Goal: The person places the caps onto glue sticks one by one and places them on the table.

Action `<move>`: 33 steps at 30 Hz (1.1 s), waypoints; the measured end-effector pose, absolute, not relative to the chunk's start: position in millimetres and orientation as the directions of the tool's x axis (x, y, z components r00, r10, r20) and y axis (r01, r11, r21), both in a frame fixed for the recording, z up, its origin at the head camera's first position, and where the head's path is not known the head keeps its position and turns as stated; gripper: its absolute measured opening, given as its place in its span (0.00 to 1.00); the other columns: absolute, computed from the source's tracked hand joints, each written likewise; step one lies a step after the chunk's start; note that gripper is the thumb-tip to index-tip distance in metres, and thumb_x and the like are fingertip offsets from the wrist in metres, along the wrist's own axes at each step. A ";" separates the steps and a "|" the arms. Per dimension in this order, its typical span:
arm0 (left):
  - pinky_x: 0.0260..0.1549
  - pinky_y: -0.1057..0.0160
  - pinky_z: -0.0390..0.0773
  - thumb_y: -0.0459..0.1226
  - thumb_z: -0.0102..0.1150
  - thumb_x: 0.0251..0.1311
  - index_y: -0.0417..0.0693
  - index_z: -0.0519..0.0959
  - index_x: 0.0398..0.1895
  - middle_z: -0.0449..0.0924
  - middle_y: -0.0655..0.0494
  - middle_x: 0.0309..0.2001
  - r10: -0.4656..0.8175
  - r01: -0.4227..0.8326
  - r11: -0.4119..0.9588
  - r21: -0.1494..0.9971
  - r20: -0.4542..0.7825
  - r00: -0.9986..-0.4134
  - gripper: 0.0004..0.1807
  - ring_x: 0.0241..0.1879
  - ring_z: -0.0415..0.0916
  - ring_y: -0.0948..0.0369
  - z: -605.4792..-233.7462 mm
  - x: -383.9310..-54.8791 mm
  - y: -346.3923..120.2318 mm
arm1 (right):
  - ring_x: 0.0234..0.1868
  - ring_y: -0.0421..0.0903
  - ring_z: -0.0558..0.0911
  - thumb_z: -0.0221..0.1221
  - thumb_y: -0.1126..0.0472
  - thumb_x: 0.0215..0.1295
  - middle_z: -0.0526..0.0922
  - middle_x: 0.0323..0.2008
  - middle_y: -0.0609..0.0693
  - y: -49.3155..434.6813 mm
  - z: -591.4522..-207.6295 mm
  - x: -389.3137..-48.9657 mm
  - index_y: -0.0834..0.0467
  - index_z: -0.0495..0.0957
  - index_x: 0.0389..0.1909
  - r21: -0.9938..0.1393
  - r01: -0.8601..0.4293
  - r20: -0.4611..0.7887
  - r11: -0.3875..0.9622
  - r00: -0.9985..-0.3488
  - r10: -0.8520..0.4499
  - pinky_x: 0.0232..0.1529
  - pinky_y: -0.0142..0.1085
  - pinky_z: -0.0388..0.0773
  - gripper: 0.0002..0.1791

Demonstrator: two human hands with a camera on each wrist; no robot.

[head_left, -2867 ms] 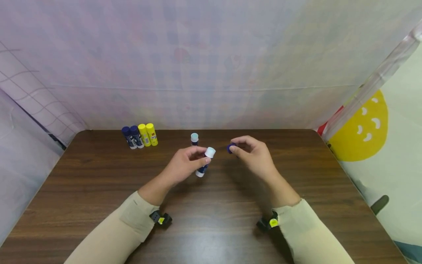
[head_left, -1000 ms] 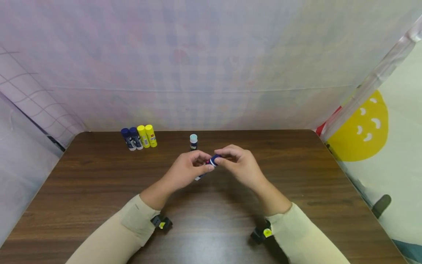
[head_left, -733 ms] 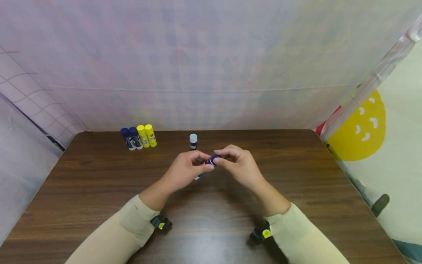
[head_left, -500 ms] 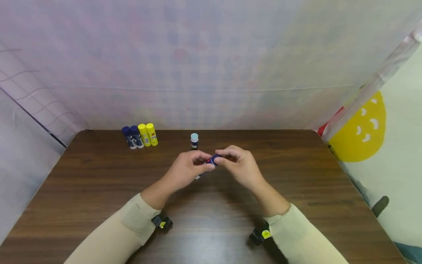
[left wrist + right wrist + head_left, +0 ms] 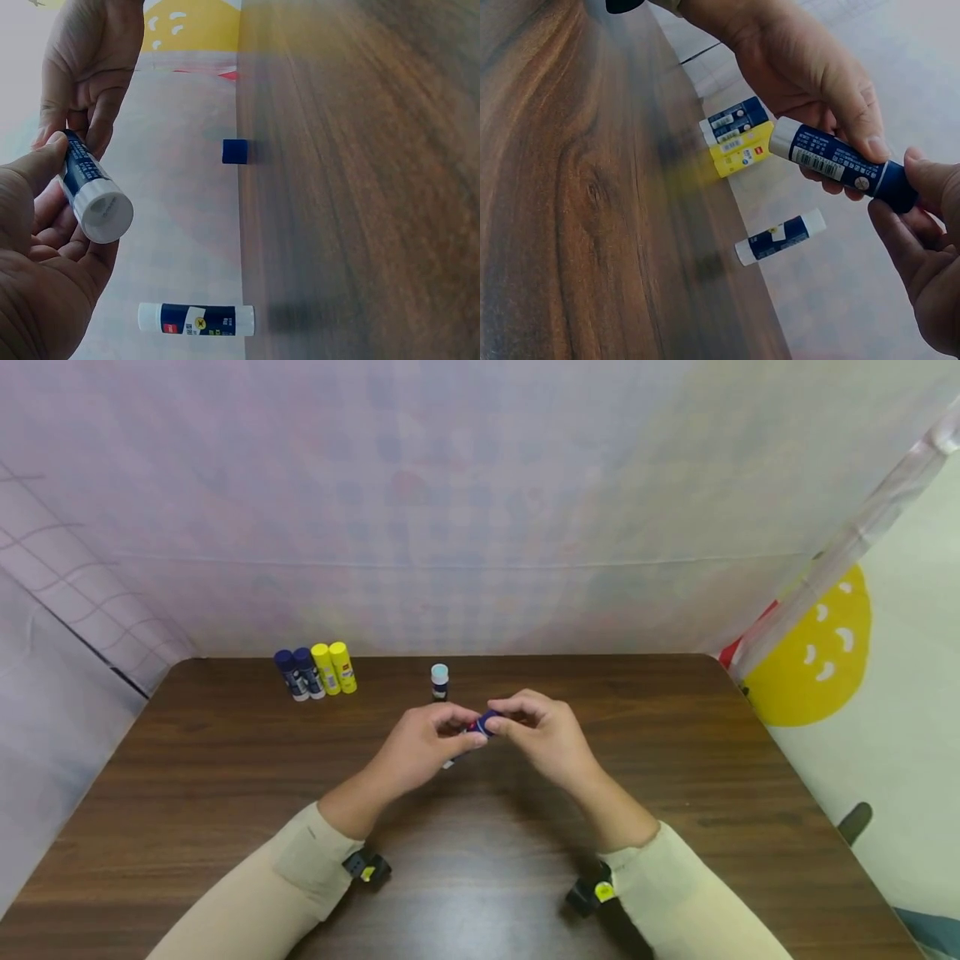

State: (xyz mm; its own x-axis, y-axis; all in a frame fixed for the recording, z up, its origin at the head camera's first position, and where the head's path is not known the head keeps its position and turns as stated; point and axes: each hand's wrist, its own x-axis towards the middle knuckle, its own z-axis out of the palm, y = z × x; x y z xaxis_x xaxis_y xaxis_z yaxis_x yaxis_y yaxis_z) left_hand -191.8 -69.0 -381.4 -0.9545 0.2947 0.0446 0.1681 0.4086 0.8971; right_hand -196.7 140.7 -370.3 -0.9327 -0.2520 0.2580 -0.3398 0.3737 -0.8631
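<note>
My left hand (image 5: 422, 745) grips a navy glue stick (image 5: 832, 157) by its body, held tilted above the table, its white base (image 5: 105, 214) turned toward the left wrist camera. Thumb and fingers of my right hand (image 5: 551, 739) pinch the dark blue cap (image 5: 896, 187), which sits on the glue stick's end. Behind the hands an uncapped navy glue stick (image 5: 440, 681) with a white top stands upright. In the left wrist view a loose blue cap (image 5: 235, 151) rests on the table; in the head view it cannot be seen.
At the back left of the wooden table (image 5: 225, 760), two navy glue sticks (image 5: 300, 674) and two yellow glue sticks (image 5: 334, 668) stand upright in a row. A pale curtain (image 5: 480, 527) hangs behind the table's back edge.
Earlier the right hand held the cap apart from the glue stick, whose white top showed. The hands have come together and the cap is now on it. Over the last second they hardly moved.
</note>
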 end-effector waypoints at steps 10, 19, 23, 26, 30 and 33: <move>0.45 0.59 0.86 0.47 0.72 0.63 0.55 0.87 0.51 0.89 0.61 0.46 0.288 0.198 0.422 0.885 0.077 -0.955 0.15 0.45 0.85 0.62 -382.3 -194.9 -68.5 | 0.43 0.46 0.85 0.69 0.64 0.66 0.88 0.43 0.56 137.2 -372.0 -195.9 0.62 0.88 0.50 -0.859 -0.367 0.297 0.356 -0.925 -0.236 0.44 0.30 0.85 0.12; 0.46 0.57 0.85 0.48 0.69 0.67 0.54 0.85 0.51 0.88 0.60 0.46 0.299 0.217 0.421 0.881 0.091 -0.950 0.14 0.45 0.84 0.61 -386.9 -194.6 -69.6 | 0.49 0.50 0.86 0.67 0.63 0.69 0.87 0.48 0.57 134.8 -375.8 -195.8 0.62 0.86 0.51 -0.868 -0.378 0.305 0.323 -0.918 -0.254 0.50 0.39 0.87 0.13; 0.47 0.55 0.85 0.47 0.69 0.67 0.54 0.85 0.52 0.87 0.60 0.47 0.293 0.205 0.420 0.884 0.082 -0.953 0.14 0.47 0.84 0.60 -388.3 -194.0 -71.8 | 0.50 0.51 0.86 0.67 0.62 0.69 0.86 0.48 0.57 132.9 -377.9 -196.7 0.61 0.86 0.52 -0.868 -0.381 0.306 0.317 -0.915 -0.262 0.51 0.39 0.86 0.13; 0.48 0.55 0.85 0.48 0.69 0.67 0.55 0.84 0.52 0.87 0.60 0.47 0.294 0.202 0.421 0.884 0.077 -0.953 0.15 0.47 0.84 0.60 -388.6 -194.5 -72.1 | 0.50 0.51 0.86 0.67 0.62 0.69 0.86 0.49 0.57 133.1 -378.0 -196.9 0.61 0.86 0.52 -0.868 -0.382 0.307 0.317 -0.915 -0.263 0.51 0.38 0.86 0.13; 0.49 0.54 0.85 0.49 0.69 0.67 0.56 0.84 0.53 0.87 0.61 0.47 0.292 0.191 0.424 0.885 0.066 -0.954 0.16 0.48 0.83 0.60 -388.1 -196.4 -71.6 | 0.51 0.51 0.86 0.67 0.63 0.70 0.86 0.50 0.57 134.7 -374.6 -197.7 0.62 0.84 0.56 -0.864 -0.396 0.317 0.311 -0.908 -0.274 0.51 0.33 0.85 0.16; 0.49 0.54 0.85 0.49 0.68 0.67 0.57 0.83 0.53 0.86 0.61 0.47 0.287 0.191 0.413 0.890 0.072 -0.955 0.16 0.48 0.83 0.60 -386.3 -197.2 -72.3 | 0.50 0.47 0.85 0.65 0.64 0.71 0.86 0.50 0.58 137.4 -371.7 -200.1 0.63 0.83 0.57 -0.861 -0.414 0.336 0.295 -0.899 -0.280 0.50 0.30 0.84 0.16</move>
